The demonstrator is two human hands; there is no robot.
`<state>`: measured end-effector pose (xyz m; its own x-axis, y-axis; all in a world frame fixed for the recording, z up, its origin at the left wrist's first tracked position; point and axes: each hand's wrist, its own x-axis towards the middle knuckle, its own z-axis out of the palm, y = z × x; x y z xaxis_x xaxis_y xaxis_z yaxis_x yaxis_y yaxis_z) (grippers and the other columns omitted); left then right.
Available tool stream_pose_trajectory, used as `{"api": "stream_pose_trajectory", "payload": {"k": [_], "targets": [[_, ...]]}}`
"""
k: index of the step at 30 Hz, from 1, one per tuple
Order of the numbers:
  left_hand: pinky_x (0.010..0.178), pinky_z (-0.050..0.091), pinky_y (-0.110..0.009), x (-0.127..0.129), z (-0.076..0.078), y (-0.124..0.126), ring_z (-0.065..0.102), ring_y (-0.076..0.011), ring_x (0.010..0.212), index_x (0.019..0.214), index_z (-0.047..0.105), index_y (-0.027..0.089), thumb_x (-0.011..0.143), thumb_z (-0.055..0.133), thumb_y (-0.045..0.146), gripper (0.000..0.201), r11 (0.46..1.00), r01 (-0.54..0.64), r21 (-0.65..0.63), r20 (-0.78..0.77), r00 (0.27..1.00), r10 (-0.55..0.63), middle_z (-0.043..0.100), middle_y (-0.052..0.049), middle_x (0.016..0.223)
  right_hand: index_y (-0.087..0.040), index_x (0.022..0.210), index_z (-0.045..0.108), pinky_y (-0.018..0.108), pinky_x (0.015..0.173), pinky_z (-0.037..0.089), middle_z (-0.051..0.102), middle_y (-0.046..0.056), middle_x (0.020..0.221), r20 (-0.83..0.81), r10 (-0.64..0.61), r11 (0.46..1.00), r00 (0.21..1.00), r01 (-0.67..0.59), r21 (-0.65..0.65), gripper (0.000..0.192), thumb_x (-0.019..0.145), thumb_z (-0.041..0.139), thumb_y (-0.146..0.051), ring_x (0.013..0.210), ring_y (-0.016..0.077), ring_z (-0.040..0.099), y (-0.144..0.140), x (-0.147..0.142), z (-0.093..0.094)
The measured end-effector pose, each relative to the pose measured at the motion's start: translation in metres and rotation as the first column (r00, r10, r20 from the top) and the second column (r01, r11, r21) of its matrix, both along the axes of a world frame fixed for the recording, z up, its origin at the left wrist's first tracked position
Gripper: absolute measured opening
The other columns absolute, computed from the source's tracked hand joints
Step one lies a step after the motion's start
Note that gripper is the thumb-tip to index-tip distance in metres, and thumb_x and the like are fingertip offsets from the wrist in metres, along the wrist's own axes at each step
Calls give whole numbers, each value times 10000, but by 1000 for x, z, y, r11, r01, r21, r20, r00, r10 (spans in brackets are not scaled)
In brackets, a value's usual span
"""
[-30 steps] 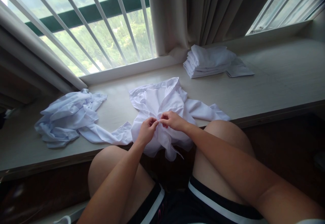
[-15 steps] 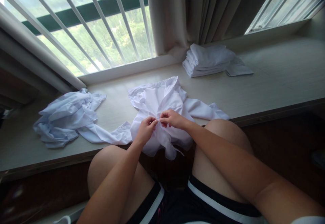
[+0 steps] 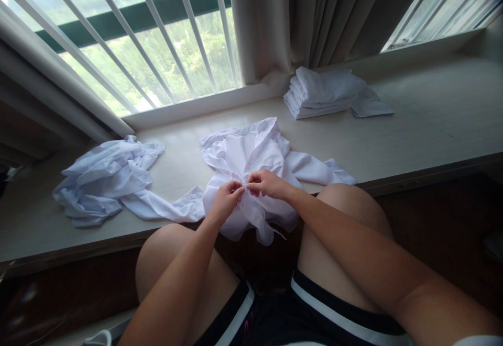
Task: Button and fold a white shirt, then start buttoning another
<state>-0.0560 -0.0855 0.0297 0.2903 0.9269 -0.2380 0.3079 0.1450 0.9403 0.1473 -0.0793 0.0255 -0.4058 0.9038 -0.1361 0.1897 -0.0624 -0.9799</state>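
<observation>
A white shirt [image 3: 251,152] lies spread on the pale ledge, its collar end toward the window and its lower part hanging over the front edge between my knees. One sleeve reaches out to each side. My left hand [image 3: 228,197] pinches the cloth near the shirt's middle, thumb against fingers. Right beside it, my right hand [image 3: 265,183] pinches the same gathered spot from the other side. Folds fan out from where the fingertips meet. Whatever small part lies between the fingertips is too small to make out.
A crumpled white garment [image 3: 102,178] lies to the left on the ledge [image 3: 424,110]. Toward the back right sits a stack of folded white garments [image 3: 324,95]. Behind the ledge are a barred window [image 3: 157,42] and grey curtains [image 3: 263,26]. My knees touch the front edge area.
Almost nothing differs. The view has shifted very slightly, and both hands keep their pinch at the same place on the shirt.
</observation>
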Motion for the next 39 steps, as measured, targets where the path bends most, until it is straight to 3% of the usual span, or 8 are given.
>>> {"api": "stream_pose_trajectory", "payload": {"k": [12, 21, 25, 28, 30, 32, 35, 39], "targets": [[566, 414, -223, -3, -7, 2, 564, -110, 577, 825, 664, 195, 798, 746, 429, 250, 999, 9, 34, -9, 1000, -9, 679, 7, 721, -133, 848, 703, 194, 624, 426, 679, 13, 727, 128, -13, 987, 992, -7, 159, 173, 883, 639, -289, 640, 100, 597, -2, -2, 0], [576, 402, -223, -5, 0, -1, 560, -125, 603, 754, 688, 191, 791, 771, 476, 299, 994, 93, 53, -94, 992, -88, 636, 12, 659, -125, 839, 745, 204, 615, 430, 684, 10, 699, 100, 57, 989, 993, -70, 132, 160, 853, 644, -249, 648, 118, 623, -3, 1, 4], [623, 410, -239, -4, 7, -2, 563, -142, 648, 776, 701, 201, 845, 721, 509, 316, 978, 88, 188, -239, 970, -41, 648, 0, 696, -144, 875, 751, 204, 670, 425, 704, 12, 786, 228, -149, 964, 962, 90, 252, 110, 855, 676, -222, 724, 115, 618, -5, 1, 13], [690, 425, -244, -5, 10, 1, 570, -142, 684, 1009, 718, 238, 913, 649, 465, 256, 951, 41, 308, -324, 944, 65, 656, 7, 791, -158, 1077, 733, 209, 767, 462, 708, 29, 948, 228, -302, 909, 926, 208, 361, 206, 893, 641, -174, 806, 114, 620, -4, 1, 15], [722, 428, -246, -7, 9, 2, 570, -140, 690, 1271, 652, 291, 935, 613, 402, 355, 949, 75, 306, -374, 926, 47, 642, 20, 832, -184, 1246, 692, 225, 848, 473, 686, 50, 1078, 261, -312, 892, 914, 186, 412, 349, 915, 595, -127, 874, 120, 620, -3, 1, 12], [741, 424, -249, -8, 5, 3, 581, -151, 714, 1422, 561, 335, 916, 633, 364, 512, 949, 177, 260, -454, 890, -42, 635, 26, 844, -215, 1381, 635, 250, 926, 464, 659, 72, 1167, 339, -278, 899, 899, 119, 421, 467, 930, 576, -110, 962, 143, 622, -2, 1, 8], [754, 417, -257, -8, 1, 2, 614, -181, 792, 1361, 608, 326, 886, 667, 366, 481, 939, 277, 202, -563, 818, -120, 665, 5, 886, -246, 1474, 581, 273, 976, 451, 679, 82, 1175, 467, -164, 941, 869, -5, 340, 524, 957, 592, -160, 1032, 182, 637, -2, 0, 3], [766, 412, -280, -8, 6, -3, 645, -219, 852, 1214, 641, 274, 900, 638, 401, 339, 942, 231, 245, -653, 758, -16, 703, -32, 923, -235, 1386, 662, 288, 942, 464, 724, 108, 1164, 611, -144, 962, 778, -35, 271, 397, 1006, 555, -275, 1076, 235, 670, -4, -2, 5]]}}
